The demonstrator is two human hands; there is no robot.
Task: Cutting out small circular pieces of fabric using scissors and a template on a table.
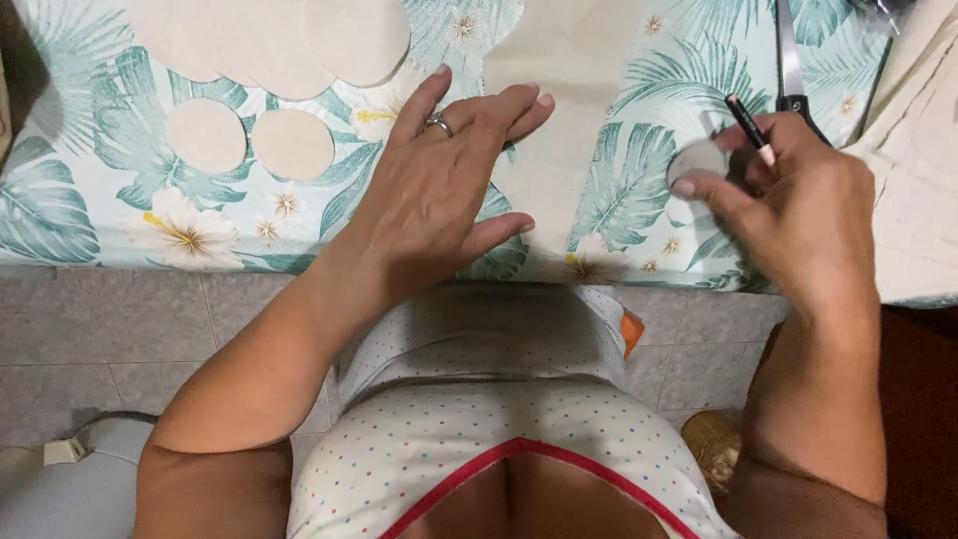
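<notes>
My left hand point(439, 185) hovers flat, fingers apart, over the table with a ring on one finger, holding nothing, just left of a strip of beige fabric point(559, 90). My right hand point(788, 200) grips a small round grey disc point(696, 160) between thumb and fingers, with a dark pencil point(748, 128) held across the fingers. Two cut beige circles point(206, 136) point(292, 144) lie on the leaf-print tablecloth point(90, 190) to the left.
A larger beige fabric piece with scalloped edge point(289, 40) lies at the top left. Scissors point(790, 70) rest at the top right, beside cream cloth point(923, 170). Grey floor tiles point(120, 329) show below the table edge.
</notes>
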